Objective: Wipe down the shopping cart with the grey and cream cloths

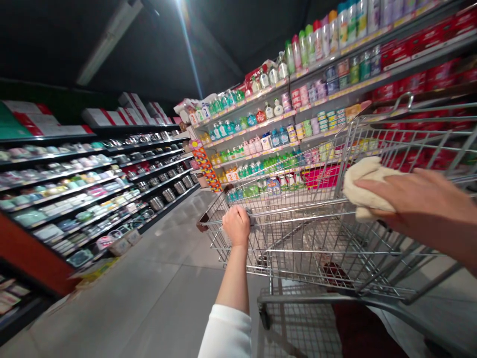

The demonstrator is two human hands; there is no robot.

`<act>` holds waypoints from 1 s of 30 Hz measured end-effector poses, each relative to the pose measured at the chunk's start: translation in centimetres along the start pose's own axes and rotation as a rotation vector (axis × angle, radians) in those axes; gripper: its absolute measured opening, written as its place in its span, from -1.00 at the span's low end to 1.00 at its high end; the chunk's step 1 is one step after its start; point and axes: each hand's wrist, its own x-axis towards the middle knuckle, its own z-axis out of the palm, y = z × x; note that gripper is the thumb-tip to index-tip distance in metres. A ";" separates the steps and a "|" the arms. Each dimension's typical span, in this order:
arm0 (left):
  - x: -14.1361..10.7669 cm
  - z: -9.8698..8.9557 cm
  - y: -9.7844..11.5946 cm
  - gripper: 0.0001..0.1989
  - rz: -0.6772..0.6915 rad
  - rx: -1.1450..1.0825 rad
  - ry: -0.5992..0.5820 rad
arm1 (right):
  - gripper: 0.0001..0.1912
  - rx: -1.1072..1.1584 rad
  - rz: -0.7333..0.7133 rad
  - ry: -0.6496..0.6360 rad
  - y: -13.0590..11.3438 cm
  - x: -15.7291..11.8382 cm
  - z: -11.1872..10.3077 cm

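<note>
A metal wire shopping cart (298, 233) stands in a store aisle in front of me, tilted in the view. My left hand (236, 224) is closed around the cart's rim bar at its left side. My right hand (417, 199) holds a cream cloth (363, 186) pressed against the cart's upper right wire side. The basket of the cart holds nothing that I can see.
Shelves of bottles and red packs (298, 114) run along the right of the aisle. Shelves of dishes and steel pots (93, 189) line the left. Grey tiled floor (156, 278) stretches ahead between them.
</note>
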 end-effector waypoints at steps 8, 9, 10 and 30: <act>0.0 -0.2 -0.1 -0.63 0.010 0.013 -0.011 | -0.49 0.159 -0.029 -0.219 -16.8 5.8 4.6; 0.0 -0.1 -0.2 -0.63 0.013 0.025 -0.017 | -0.52 0.191 -0.031 -0.224 -18.4 6.4 5.3; 0.0 -0.1 -0.2 -0.63 0.015 0.039 -0.023 | -0.56 0.215 -0.028 -0.226 -19.6 6.9 6.0; 0.0 1.0 -1.2 -0.69 0.095 0.025 0.092 | -0.55 -0.022 -0.146 0.003 -7.1 1.4 1.7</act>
